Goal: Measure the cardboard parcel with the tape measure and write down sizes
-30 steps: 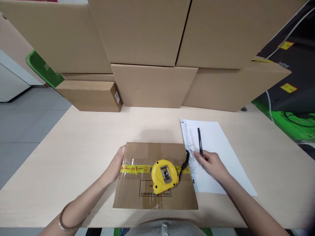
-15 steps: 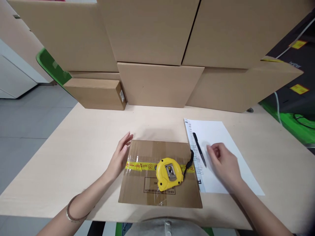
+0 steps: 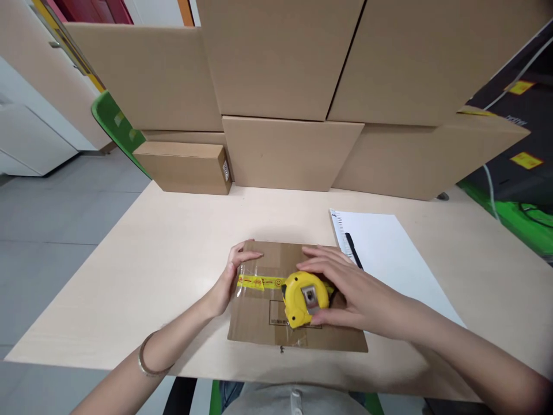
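Observation:
A flat brown cardboard parcel (image 3: 261,314) with yellow tape across it lies on the table in front of me. On top of it sits a yellow tape measure (image 3: 302,298). My right hand (image 3: 345,288) is curled round the tape measure, thumb below and fingers over its far side. My left hand (image 3: 233,276) rests on the parcel's left edge, fingers lying over its top corner. A black pen (image 3: 353,249) lies on a white sheet of paper (image 3: 393,253) just right of the parcel.
Large cardboard boxes (image 3: 294,150) are stacked along the back of the pale wooden table (image 3: 164,259), with a smaller box (image 3: 185,167) at the left. A green chair (image 3: 116,124) stands behind at the left. Dark and green items sit at the far right.
My right hand left the pen on the paper and moved left onto the tape measure. My left hand shifted up onto the parcel's top left corner. The view moved slightly.

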{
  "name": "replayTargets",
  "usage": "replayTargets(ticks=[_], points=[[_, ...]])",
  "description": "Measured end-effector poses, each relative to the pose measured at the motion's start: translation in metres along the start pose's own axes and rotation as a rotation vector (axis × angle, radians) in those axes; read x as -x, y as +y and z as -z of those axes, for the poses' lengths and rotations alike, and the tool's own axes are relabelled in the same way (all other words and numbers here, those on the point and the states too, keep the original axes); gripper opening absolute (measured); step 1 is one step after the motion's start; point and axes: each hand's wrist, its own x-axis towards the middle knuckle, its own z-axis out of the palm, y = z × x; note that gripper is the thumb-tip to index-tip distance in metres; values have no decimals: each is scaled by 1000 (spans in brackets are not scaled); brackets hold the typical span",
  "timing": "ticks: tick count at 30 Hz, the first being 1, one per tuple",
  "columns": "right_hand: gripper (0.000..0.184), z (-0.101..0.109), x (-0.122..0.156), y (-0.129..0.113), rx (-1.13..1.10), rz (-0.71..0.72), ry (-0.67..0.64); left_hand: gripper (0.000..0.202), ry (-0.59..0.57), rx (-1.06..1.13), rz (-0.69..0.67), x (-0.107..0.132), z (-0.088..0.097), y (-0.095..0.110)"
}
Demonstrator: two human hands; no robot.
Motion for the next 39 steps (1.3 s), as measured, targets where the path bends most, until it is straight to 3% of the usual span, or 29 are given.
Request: replayTargets(ticks=[4, 8, 12, 16, 20, 23, 29, 32, 39], points=[[40, -1, -14, -20, -76, 14, 25, 73, 5, 51, 19, -2, 1, -1], [48, -11, -53, -43, -22, 128, 46, 81, 18, 148, 81, -1, 0, -7], [44, -22, -83, -57, 122, 38, -33, 94, 29, 221, 185, 0, 2, -10], [43, -30, -83, -54, 181, -14, -50, 84, -64, 94, 71, -3, 11, -3], [33, -27, -70, -43, 129, -23, -39, 64, -140, -99, -9, -8, 20, 5], [28, -10, -49, -28, 56, -31, -27, 57, -155, -122, 5, -8, 23, 3], [26, 45, 45, 25, -49, -330, 39, 49, -167, -117, 49, -6, 26, -5], [29, 50, 80, 43, -82, -426, 121, 49, -168, -118, 52, -6, 27, -5], [33, 40, 82, 33, -124, -499, 114, 53, -149, -150, 37, -5, 29, -10]])
